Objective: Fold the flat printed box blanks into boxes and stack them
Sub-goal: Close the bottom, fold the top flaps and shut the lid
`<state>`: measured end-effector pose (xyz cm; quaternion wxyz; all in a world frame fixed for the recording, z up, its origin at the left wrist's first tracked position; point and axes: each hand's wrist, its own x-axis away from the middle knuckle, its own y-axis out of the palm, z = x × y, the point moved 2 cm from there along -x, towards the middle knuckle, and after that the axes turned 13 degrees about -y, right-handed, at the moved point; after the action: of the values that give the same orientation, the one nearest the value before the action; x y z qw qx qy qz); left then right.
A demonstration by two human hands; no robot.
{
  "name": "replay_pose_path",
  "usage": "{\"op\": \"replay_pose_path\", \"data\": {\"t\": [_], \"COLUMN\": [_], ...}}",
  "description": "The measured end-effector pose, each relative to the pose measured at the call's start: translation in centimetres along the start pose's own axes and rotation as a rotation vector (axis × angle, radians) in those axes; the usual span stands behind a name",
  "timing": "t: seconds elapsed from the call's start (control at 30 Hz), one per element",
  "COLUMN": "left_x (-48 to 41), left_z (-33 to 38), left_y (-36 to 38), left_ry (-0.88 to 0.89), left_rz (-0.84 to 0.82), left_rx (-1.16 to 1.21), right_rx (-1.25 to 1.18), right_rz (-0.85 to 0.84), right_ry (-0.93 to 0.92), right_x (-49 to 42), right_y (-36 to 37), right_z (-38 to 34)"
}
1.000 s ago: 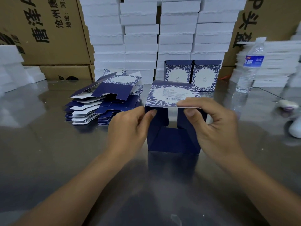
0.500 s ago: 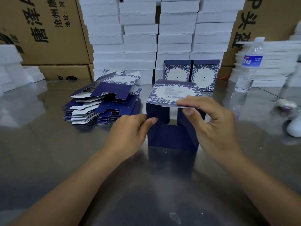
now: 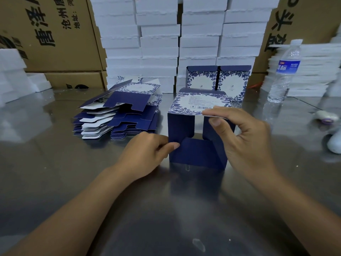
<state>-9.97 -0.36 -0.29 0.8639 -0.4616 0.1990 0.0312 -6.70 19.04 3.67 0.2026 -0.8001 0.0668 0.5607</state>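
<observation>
With two finished boxes (image 3: 217, 81) at the table's (image 3: 55, 163) far edge and a pile of blanks (image 3: 118, 115) yet to fold, your left hand (image 3: 145, 156) pinches a side flap (image 3: 180, 126) of the half-folded box (image 3: 197, 152) mid-table, your right hand (image 3: 243, 137) its printed panel (image 3: 195, 102).

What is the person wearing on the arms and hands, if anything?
Nothing is worn that shows. The left hand and the right hand are bare: no gloves, rings or watch. Both forearms are bare as far as the picture's edge, so no sleeves are in view. The visible thumbnails are short and unpainted.
</observation>
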Motion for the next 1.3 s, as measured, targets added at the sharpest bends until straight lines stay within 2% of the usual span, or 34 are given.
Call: {"op": "replay_pose_path", "data": {"t": [0.27,0.4,0.67,0.9,1.07,1.3], "left_x": [-0.1,0.1,-0.1,0.0,0.0,0.1], "left_z": [-0.1,-0.2,-0.1,-0.3,-0.2,-0.5], "left_y": [0.1,0.4,0.9,0.7,1.0,0.8], "left_ry": [-0.077,-0.092,-0.104,-0.077,-0.039,-0.071], "left_rz": [-0.042,-0.093,-0.068,-0.168,-0.126,-0.103], "left_rx": [-0.017,-0.212,-0.143,-0.157,-0.139,-0.138], "right_rx": [0.035,0.041,0.071,0.119,0.063,0.033], "right_rz": [-0.003,-0.003,0.003,0.052,0.082,-0.081], "right_ry": [-0.003,0.006,-0.039,-0.036,-0.028,-0.081], "right_x": [0.0,0.0,0.2,0.3,0.5,0.5], "right_y": [-0.1,-0.1,0.0,-0.4,-0.3,-0.1], "right_z": [-0.2,0.0,0.2,0.4,0.3,0.2]}}
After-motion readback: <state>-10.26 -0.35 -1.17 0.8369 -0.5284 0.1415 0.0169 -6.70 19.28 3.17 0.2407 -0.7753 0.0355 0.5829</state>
